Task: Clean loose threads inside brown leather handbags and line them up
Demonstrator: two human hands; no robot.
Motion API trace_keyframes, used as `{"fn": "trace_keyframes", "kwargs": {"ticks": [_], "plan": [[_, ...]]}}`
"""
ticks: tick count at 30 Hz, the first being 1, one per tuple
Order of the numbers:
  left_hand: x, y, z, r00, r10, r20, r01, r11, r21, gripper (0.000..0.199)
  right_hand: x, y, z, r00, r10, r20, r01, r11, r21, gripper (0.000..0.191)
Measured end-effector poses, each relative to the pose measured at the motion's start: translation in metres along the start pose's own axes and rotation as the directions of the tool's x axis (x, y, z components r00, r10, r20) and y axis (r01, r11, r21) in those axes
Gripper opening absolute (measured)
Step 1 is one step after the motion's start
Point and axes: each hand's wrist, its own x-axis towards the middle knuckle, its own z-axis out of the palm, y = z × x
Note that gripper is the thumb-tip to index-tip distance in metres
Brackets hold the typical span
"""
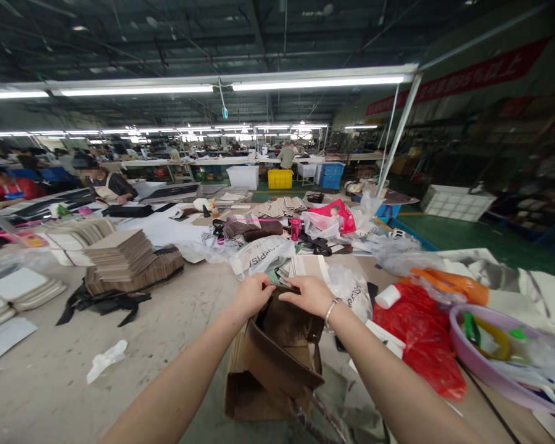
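A brown bag (277,351) stands on the table's near side, its inside partly showing and its handles wrapped in clear plastic. At the bag's far top edge, my left hand (255,295) pinches the rim with curled fingers. Close beside it, my right hand (311,297), with a bracelet at the wrist, grips the same rim with its thumb toward me. Just past my hands lie a printed white plastic bag (263,256) and a stack of beige pieces (308,266).
Left are stacked cardboard pieces (120,253), black straps (102,303) and a crumpled white scrap (106,361). Right are a red plastic bag (414,327) and a purple basin (481,364). A pink cup (296,229) stands farther back. Co-workers sit at the far left.
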Motion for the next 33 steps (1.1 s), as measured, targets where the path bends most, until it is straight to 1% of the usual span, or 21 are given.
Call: {"fn": "trace_keyframes", "kwargs": {"ticks": [1, 2, 4, 5, 6, 7, 9, 11, 13, 15, 17, 19, 21, 23, 26, 29, 33], "plan": [[-0.001, 0.000, -0.001, 1.000, 0.023, -0.006, -0.023, 1.000, -0.020, 0.006, 0.004, -0.004, 0.002, 1.000, 0.026, 0.008, -0.025, 0.998, -0.065, 0.030], [-0.003, -0.001, -0.003, 0.998, 0.055, -0.015, -0.055, 0.998, -0.040, 0.012, 0.008, -0.008, 0.004, 0.998, 0.052, 0.017, -0.050, 0.990, -0.131, 0.026], [-0.011, 0.000, -0.008, 0.990, 0.137, -0.031, -0.138, 0.990, -0.038, 0.039, 0.013, -0.015, 0.008, 0.995, 0.094, 0.035, -0.084, 0.969, -0.233, 0.023], [-0.017, 0.000, -0.011, 0.984, 0.173, -0.033, -0.173, 0.985, -0.004, 0.050, 0.015, -0.017, 0.009, 0.994, 0.105, 0.039, -0.091, 0.961, -0.262, 0.023], [-0.023, 0.000, -0.014, 0.980, 0.196, -0.025, -0.195, 0.980, 0.051, 0.057, 0.016, -0.019, 0.011, 0.993, 0.107, 0.041, -0.091, 0.957, -0.276, 0.024], [-0.029, 0.001, -0.017, 0.979, 0.203, -0.009, -0.201, 0.972, 0.119, 0.059, 0.016, -0.020, 0.011, 0.994, 0.102, 0.041, -0.086, 0.956, -0.281, 0.024], [-0.040, 0.000, -0.023, 0.984, 0.172, 0.036, -0.176, 0.953, 0.246, 0.058, 0.014, -0.021, 0.011, 0.996, 0.086, 0.039, -0.072, 0.958, -0.278, 0.025], [-0.045, -0.004, -0.029, 0.987, 0.122, 0.101, -0.148, 0.938, 0.312, 0.055, 0.010, -0.022, 0.011, 0.997, 0.069, 0.043, -0.055, 0.962, -0.267, 0.025], [-0.043, -0.012, -0.036, 0.978, 0.114, 0.177, -0.164, 0.939, 0.303, 0.052, 0.005, -0.024, 0.011, 0.998, 0.056, 0.040, -0.044, 0.964, -0.262, 0.025], [-0.038, -0.020, -0.045, 0.959, 0.148, 0.241, -0.211, 0.942, 0.260, 0.048, 0.000, -0.026, 0.011, 0.998, 0.057, 0.026, -0.048, 0.963, -0.264, 0.025], [-0.034, -0.024, -0.052, 0.944, 0.193, 0.267, -0.258, 0.937, 0.235, 0.045, -0.005, -0.028, 0.012, 0.997, 0.071, 0.013, -0.065, 0.962, -0.265, 0.024], [-0.032, -0.022, -0.054, 0.942, 0.219, 0.255, -0.283, 0.926, 0.251, 0.044, -0.008, -0.030, 0.012, 0.994, 0.105, 0.012, -0.098, 0.960, -0.264, 0.024], [-0.032, -0.015, -0.051, 0.951, 0.223, 0.215, -0.282, 0.911, 0.301, 0.040, -0.009, -0.033, 0.012, 0.989, 0.146, 0.014, -0.138, 0.955, -0.264, 0.025], [-0.032, -0.005, -0.044, 0.961, 0.221, 0.166, -0.267, 0.896, 0.354, 0.036, -0.009, -0.034, 0.012, 0.985, 0.173, 0.006, -0.165, 0.951, -0.262, 0.025], [-0.029, 0.006, -0.030, 0.970, 0.222, 0.098, -0.243, 0.886, 0.395, 0.032, -0.010, -0.035, 0.011, 0.984, 0.179, -0.006, -0.175, 0.952, -0.250, 0.025], [-0.023, 0.008, -0.020, 0.973, 0.224, 0.058, -0.229, 0.893, 0.387, 0.026, -0.011, -0.035, 0.011, 0.984, 0.180, -0.014, -0.178, 0.956, -0.233, 0.024], [-0.020, 0.005, -0.015, 0.963, 0.264, 0.063, -0.269, 0.903, 0.335, 0.010, -0.013, -0.035, 0.011, 0.985, 0.168, -0.022, -0.169, 0.964, -0.205, 0.023]]}}
